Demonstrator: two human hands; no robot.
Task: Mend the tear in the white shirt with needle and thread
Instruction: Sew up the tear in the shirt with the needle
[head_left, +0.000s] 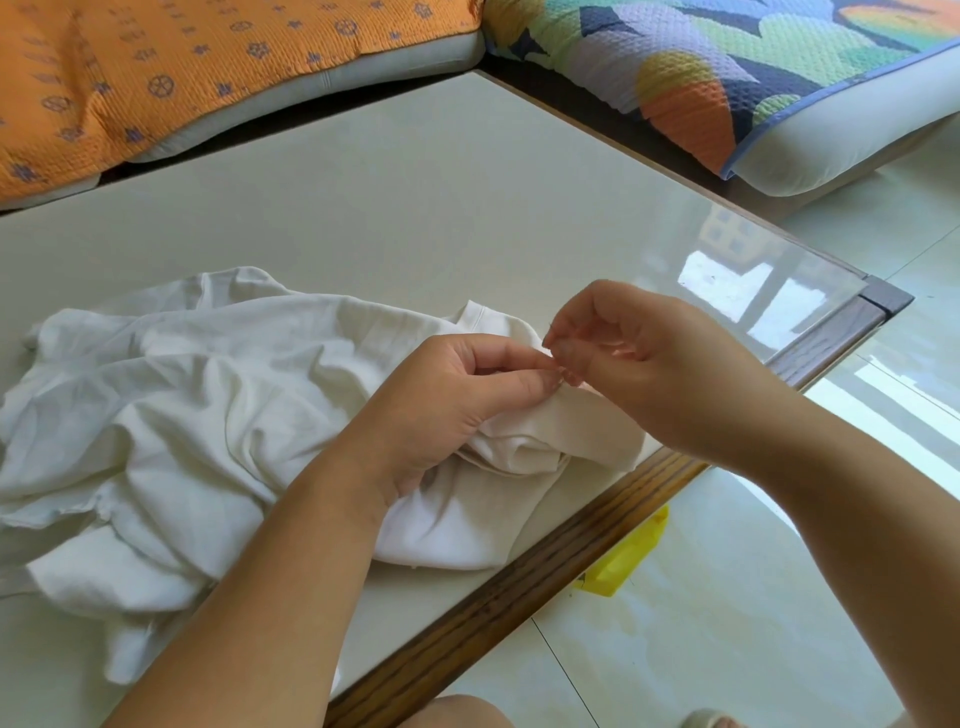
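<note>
Now left fingers pinch the white shirt; right fingers pinch a near-upright needle.

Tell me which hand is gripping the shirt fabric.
The left hand: it curls round a fold of the white shirt. The right hand hovers above it, pinching something too small to make out.

A pale glass-topped table with a dark wooden edge lies open across its far half and right corner. A crumpled white cotton shirt covers the near left. The left hand grips the shirt's right end. Its fingertips meet those of the right hand, which pinches a thin needle; together they block the near edge. An orange quilted cushion and a multicoloured quilted cushion border the far sides. The light tiled floor on the right is open apart from a small yellow plastic object just beside the table.
</note>
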